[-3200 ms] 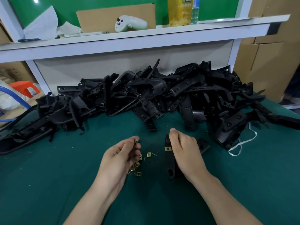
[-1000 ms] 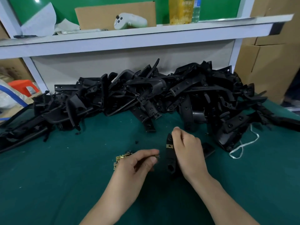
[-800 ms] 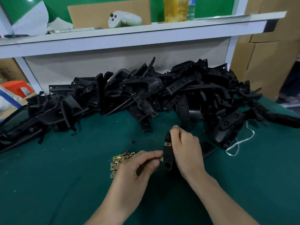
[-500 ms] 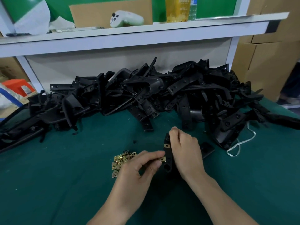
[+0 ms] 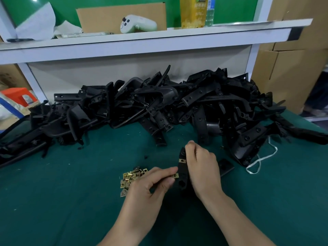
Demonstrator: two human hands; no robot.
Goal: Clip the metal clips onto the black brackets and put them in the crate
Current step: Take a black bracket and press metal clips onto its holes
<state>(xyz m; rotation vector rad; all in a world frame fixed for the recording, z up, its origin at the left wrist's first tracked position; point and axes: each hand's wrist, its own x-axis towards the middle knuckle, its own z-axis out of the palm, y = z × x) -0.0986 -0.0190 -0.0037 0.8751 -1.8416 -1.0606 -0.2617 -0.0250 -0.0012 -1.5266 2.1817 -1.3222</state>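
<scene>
1. I am gripping one black bracket (image 5: 182, 170) in the right hand (image 5: 202, 167). Its fingers are curling round the far side, standing the bracket on end on the green mat (image 5: 71, 201), just in front of the bracket pile (image 5: 159, 107).
2. The left hand (image 5: 150, 185) is pinching a metal clip (image 5: 176, 175) between thumb and forefinger, pressing it against the bracket's left edge. The other fingers are curling loosely beneath.
3. One fitted clip (image 5: 182, 160) is sitting higher on the same bracket.
4. Risk, as I am judging it: if the clip is going on skewed, it may spring out of the pinch and land among the loose clips (image 5: 131, 178) beside the left hand.
5. Risk: the bracket is balancing on its end, so a sideways push could tip it unless the right hand is resisting.
6. I am not seeing the crate anywhere, so I am leaving the drop-off path unverified.
</scene>
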